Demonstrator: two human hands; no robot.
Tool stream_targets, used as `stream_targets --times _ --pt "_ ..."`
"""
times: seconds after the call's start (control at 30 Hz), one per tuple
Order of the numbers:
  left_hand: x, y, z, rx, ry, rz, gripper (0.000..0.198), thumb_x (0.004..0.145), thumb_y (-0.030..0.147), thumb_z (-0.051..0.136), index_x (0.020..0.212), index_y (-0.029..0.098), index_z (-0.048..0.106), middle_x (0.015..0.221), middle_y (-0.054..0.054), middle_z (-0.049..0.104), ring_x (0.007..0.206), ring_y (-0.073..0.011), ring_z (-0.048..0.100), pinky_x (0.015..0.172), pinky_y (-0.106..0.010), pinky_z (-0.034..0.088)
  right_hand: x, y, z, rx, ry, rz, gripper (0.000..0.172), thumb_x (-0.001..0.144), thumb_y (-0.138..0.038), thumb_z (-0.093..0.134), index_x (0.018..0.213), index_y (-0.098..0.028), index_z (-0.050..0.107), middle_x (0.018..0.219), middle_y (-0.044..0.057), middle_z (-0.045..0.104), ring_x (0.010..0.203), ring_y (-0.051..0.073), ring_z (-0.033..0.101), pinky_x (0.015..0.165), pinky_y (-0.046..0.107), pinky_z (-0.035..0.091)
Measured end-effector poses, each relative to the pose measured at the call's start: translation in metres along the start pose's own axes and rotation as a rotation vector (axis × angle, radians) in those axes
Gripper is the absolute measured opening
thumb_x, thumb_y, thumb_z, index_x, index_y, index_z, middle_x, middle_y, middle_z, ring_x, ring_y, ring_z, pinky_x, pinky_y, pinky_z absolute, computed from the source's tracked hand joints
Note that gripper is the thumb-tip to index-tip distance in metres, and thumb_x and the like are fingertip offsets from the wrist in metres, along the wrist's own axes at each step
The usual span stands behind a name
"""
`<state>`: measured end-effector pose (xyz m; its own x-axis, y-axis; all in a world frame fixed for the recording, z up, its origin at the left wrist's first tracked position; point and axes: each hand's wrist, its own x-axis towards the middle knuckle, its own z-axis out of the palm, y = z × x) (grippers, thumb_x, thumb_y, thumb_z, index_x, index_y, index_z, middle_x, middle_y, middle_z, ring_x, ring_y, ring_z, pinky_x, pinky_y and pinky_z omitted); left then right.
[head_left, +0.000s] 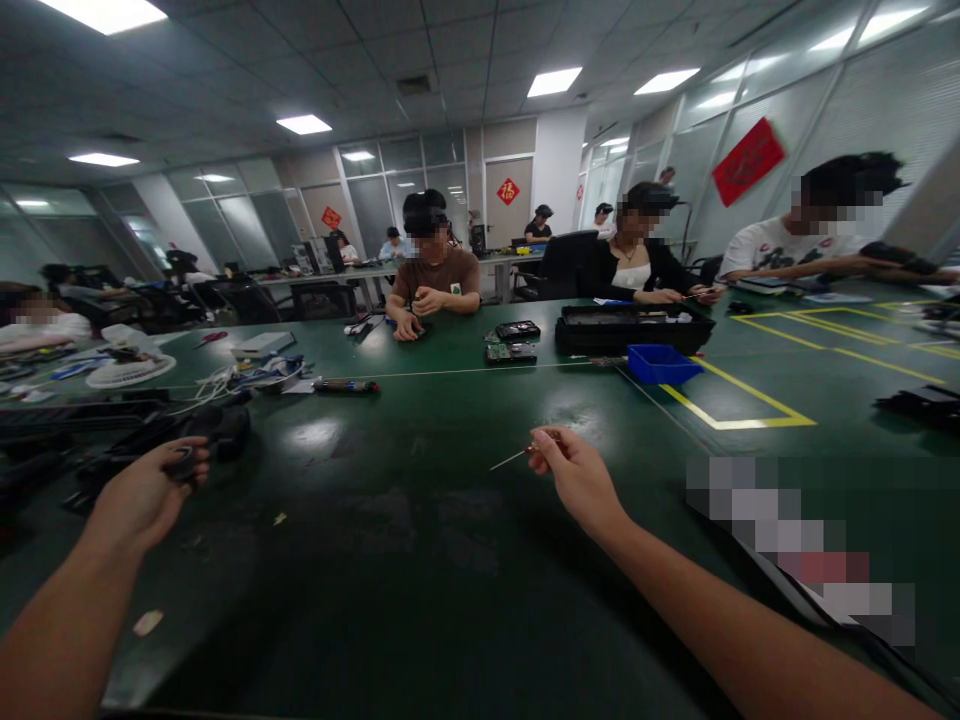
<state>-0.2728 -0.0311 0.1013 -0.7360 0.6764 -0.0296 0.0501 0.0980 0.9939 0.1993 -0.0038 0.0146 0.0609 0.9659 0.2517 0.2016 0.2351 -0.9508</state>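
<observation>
At the left, my left hand is closed around a small dark object that its fingers partly cover. Right of centre, my right hand holds a thin screwdriver above the green table, its metal shaft pointing left and slightly down. The screwdriver's handle is mostly hidden in the fingers. Just behind my left hand lie black parts. A dark cylindrical tool rests farther back, between the two hands.
Open drives, a black tray and a blue bin stand across the table. White cables lie at the left. A dark-edged flat item, partly blurred, is at the right. Several people sit opposite.
</observation>
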Motion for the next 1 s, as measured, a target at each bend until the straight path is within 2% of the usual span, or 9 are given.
stream_targets --times 0.13,0.3,0.47,0.57,0.63,0.7,0.83,1.0 --pt "-0.021 0.002 0.047 -0.161 -0.319 -0.004 0.020 0.072 0.009 0.050 0.087 0.014 0.063 0.072 -0.001 0.058 0.059 -0.0115 0.053 0.054 -0.020 0.047 -0.001 0.000 0.000 -0.028 -0.020 -0.006 0.036 0.093 -0.052 0.052 0.095 -0.019 0.066 0.071 0.002 0.065 0.065 0.017 0.060 0.064 0.031 0.047" --pt "-0.069 0.005 0.112 -0.183 -0.634 0.089 0.031 0.064 0.015 0.054 0.094 0.013 0.062 0.079 -0.003 0.057 0.063 -0.0140 0.053 0.056 -0.022 0.045 -0.001 0.000 0.000 -0.050 -0.023 0.007 0.037 0.091 -0.053 0.055 0.099 -0.019 0.069 0.068 0.001 0.064 0.064 0.017 0.059 0.062 0.031 0.047" --pt "-0.124 0.006 0.156 -0.046 -0.851 0.160 0.030 0.076 0.027 0.052 0.100 0.013 0.063 0.087 -0.005 0.059 0.073 -0.0150 0.055 0.065 -0.024 0.043 -0.004 -0.009 0.000 -0.070 -0.019 0.014 0.037 0.086 -0.054 0.059 0.092 -0.020 0.073 0.071 0.003 0.067 0.064 0.018 0.060 0.062 0.031 0.047" --pt "-0.151 0.000 0.173 0.209 -0.908 0.263 0.037 0.075 0.021 0.058 0.112 0.017 0.060 0.096 -0.004 0.061 0.084 -0.0174 0.057 0.072 -0.026 0.043 -0.005 -0.013 -0.001 -0.074 -0.035 0.011 0.036 0.085 -0.054 0.060 0.083 -0.020 0.072 0.070 0.003 0.067 0.065 0.019 0.060 0.063 0.032 0.047" --pt "-0.164 -0.010 0.184 0.394 -0.906 0.335 0.045 0.075 0.013 0.059 0.119 0.019 0.055 0.101 -0.005 0.062 0.087 -0.0189 0.059 0.073 -0.028 0.044 -0.005 -0.013 -0.001 -0.055 -0.032 0.015 0.036 0.085 -0.054 0.059 0.083 -0.020 0.072 0.069 0.003 0.066 0.064 0.018 0.059 0.062 0.032 0.047" --pt "-0.172 -0.026 0.197 0.483 -0.893 0.388 0.041 0.080 0.010 0.057 0.120 0.018 0.052 0.104 -0.007 0.062 0.090 -0.0200 0.060 0.077 -0.030 0.046 -0.005 -0.010 -0.001 -0.012 -0.010 0.025 0.036 0.086 -0.052 0.059 0.086 -0.019 0.072 0.069 0.003 0.065 0.063 0.018 0.058 0.062 0.032 0.046" --pt "-0.173 -0.057 0.214 0.469 -0.897 0.535 0.031 0.083 0.008 0.060 0.112 0.019 0.055 0.111 -0.007 0.063 0.105 -0.0210 0.059 0.094 -0.034 0.044 -0.003 -0.003 0.000 0.174 0.075 0.045 0.036 0.084 -0.052 0.062 0.092 -0.018 0.071 0.075 0.005 0.067 0.066 0.018 0.059 0.065 0.033 0.048" --pt "-0.159 -0.075 0.213 0.400 -0.959 0.661 0.033 0.082 0.008 0.064 0.112 0.024 0.062 0.117 -0.003 0.063 0.110 -0.0200 0.058 0.100 -0.035 0.044 -0.004 -0.006 0.001 0.287 0.042 0.079 0.040 0.080 -0.054 0.068 0.096 -0.018 0.071 0.088 0.008 0.072 0.079 0.021 0.066 0.076 0.038 0.053"
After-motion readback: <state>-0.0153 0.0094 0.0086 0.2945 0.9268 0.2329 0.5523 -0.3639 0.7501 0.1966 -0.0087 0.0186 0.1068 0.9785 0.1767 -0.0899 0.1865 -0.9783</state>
